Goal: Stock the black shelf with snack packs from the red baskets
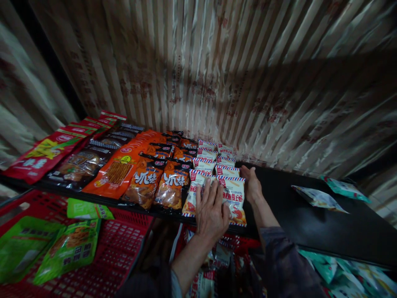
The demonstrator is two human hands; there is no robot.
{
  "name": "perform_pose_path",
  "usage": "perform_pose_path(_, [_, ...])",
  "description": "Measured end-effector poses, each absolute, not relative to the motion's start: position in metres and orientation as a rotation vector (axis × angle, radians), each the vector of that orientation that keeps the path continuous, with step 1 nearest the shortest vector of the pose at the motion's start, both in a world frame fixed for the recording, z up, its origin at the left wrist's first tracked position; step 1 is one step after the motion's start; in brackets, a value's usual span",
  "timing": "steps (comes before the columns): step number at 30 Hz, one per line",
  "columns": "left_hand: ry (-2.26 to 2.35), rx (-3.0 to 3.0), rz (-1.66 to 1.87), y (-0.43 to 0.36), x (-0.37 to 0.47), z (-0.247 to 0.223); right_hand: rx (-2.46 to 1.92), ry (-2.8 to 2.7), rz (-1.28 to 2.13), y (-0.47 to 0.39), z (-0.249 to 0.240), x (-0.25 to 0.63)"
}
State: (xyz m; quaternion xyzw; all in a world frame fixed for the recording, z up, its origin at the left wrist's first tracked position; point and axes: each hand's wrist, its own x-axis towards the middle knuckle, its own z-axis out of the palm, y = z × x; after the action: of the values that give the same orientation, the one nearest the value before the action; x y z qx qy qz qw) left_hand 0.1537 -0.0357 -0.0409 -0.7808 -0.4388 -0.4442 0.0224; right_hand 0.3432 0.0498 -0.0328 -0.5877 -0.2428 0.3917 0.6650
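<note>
My left hand (pixel 211 207) lies with its fingers stretched out over the front of two white snack bags (pixel 233 198) with striped top edges. These bags stand in two columns, with several more white bags (pixel 205 154) behind them. At the right side of the columns is my right hand (pixel 252 182), its fingers extended and its palm turned toward the bags. Part of its fingers is hidden behind the bags. Left of the white bags, orange and black snack bags (pixel 170 186) stand in similar columns on the black shelf (pixel 279 215).
Farther left are a large orange bag (pixel 116 169), dark packets (pixel 83 159) and red bags (pixel 46 155). A red basket (pixel 114 248) with green bags (pixel 70 248) is below. Loose packets (pixel 319 198) lie at right. Striped covering (pixel 198 74) hangs behind the shelf.
</note>
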Motion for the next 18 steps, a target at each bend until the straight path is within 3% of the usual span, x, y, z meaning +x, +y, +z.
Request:
perform_pose_path(9, [-1.611, -2.2, -1.452, -0.02, 0.138, -0.043, -1.375, -0.725, 0.405, -0.019, -0.027, 0.314])
perform_pose_path(18, [-1.558, -2.296, -1.467, -0.015, 0.134, -0.049, -1.397, -0.781, 0.606, -0.022, -0.047, 0.291])
